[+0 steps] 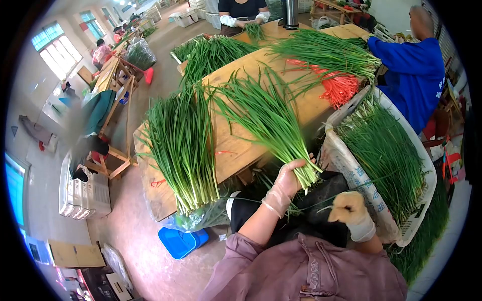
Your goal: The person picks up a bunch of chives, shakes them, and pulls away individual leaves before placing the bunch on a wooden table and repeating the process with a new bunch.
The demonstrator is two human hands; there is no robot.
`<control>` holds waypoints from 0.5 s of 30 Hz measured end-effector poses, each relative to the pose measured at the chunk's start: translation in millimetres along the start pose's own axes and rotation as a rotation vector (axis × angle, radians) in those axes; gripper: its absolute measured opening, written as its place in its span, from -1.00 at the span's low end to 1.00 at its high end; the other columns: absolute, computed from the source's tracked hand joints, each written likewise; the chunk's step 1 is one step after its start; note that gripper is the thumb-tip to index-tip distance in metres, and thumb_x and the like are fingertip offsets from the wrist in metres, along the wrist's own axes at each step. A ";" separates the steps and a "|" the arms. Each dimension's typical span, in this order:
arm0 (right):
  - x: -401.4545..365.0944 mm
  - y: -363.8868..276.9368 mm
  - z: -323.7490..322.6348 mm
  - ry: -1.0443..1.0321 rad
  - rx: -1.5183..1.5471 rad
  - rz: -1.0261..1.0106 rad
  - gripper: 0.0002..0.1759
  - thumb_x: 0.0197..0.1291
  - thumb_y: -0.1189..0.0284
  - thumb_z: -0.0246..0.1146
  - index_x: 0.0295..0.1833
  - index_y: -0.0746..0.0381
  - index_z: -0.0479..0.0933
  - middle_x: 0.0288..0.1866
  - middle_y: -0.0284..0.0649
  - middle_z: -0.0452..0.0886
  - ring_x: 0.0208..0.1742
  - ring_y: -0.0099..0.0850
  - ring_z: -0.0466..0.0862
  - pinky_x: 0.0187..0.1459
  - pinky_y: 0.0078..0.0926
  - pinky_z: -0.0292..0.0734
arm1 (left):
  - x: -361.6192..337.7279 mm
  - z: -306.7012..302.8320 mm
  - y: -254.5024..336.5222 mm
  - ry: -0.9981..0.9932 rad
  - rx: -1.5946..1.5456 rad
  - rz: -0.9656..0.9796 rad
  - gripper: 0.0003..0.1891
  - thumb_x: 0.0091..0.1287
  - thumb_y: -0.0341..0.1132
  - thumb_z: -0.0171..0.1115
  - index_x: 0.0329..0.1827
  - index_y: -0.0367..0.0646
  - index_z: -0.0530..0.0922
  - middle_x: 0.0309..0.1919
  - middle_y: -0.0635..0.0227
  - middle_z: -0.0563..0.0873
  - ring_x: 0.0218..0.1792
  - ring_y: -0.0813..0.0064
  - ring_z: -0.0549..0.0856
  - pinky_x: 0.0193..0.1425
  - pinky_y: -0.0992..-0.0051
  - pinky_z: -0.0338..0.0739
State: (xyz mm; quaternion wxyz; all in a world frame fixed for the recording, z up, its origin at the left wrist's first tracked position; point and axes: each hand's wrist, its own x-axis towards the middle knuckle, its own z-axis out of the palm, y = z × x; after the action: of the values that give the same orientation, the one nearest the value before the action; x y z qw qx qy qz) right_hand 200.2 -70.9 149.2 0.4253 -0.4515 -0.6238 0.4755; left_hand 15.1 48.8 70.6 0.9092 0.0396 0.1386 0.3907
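Note:
My left hand [289, 181], in a thin clear glove, is wrapped round the pale lower stems of a bunch of long green stalks [268, 113]; its leaves fan out over the wooden table [241, 159]. To the right, above my lap, my gloved right hand [349, 208] has its fingers curled together, with a thin pale stalk [324, 209] at the fingertips. A large pile of stalks [183, 145] lies on the table's left part. Red ties [337, 89] lie under another pile [326, 50] at the far right.
A white crate [424, 193] of green stalks [381, 155] stands close on my right. A blue bin [183, 242] is on the floor at left. Across the table sits a person [243, 10]; another in blue [414, 75] is at the right. A metal flask [290, 14] stands at the back.

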 end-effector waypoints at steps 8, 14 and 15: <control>20.0 36.6 25.5 -0.103 0.056 0.655 -0.78 0.05 0.37 0.27 -0.25 0.31 0.58 -0.45 -0.29 0.61 -0.54 -0.61 0.55 -0.50 -0.72 0.42 | -0.2 -9.0 -3.0 -0.198 -0.166 -0.026 -0.39 -0.05 -0.42 0.07 0.17 -0.39 0.27 -0.01 0.04 0.50 0.00 0.14 0.51 0.12 0.18 0.41; 36.0 68.0 69.0 0.009 0.307 0.574 -0.80 0.11 0.38 0.21 -0.25 0.30 0.56 -0.49 -0.30 0.60 -0.55 -0.60 0.54 -0.50 -0.72 0.43 | -3.7 -3.5 -3.7 -0.214 -0.172 0.091 -0.42 0.04 -0.36 0.05 0.18 -0.40 0.25 0.11 0.08 0.43 0.05 0.18 0.51 0.05 0.17 0.47; 34.6 60.6 68.5 0.051 0.220 0.518 -0.81 0.13 0.38 0.19 -0.26 0.29 0.55 -0.49 -0.29 0.60 -0.56 -0.59 0.54 -0.50 -0.69 0.44 | -4.8 -6.1 -1.0 -0.250 -0.151 0.083 -0.39 0.05 -0.34 0.06 0.21 -0.40 0.22 0.19 0.10 0.37 0.10 0.18 0.48 0.07 0.15 0.46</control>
State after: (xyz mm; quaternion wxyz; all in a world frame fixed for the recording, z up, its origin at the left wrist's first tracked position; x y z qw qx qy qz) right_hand 136.1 -43.3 80.7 0.3515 -0.5590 -0.4213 0.6216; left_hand 11.0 44.4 65.6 0.9028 0.0252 -0.0071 0.4293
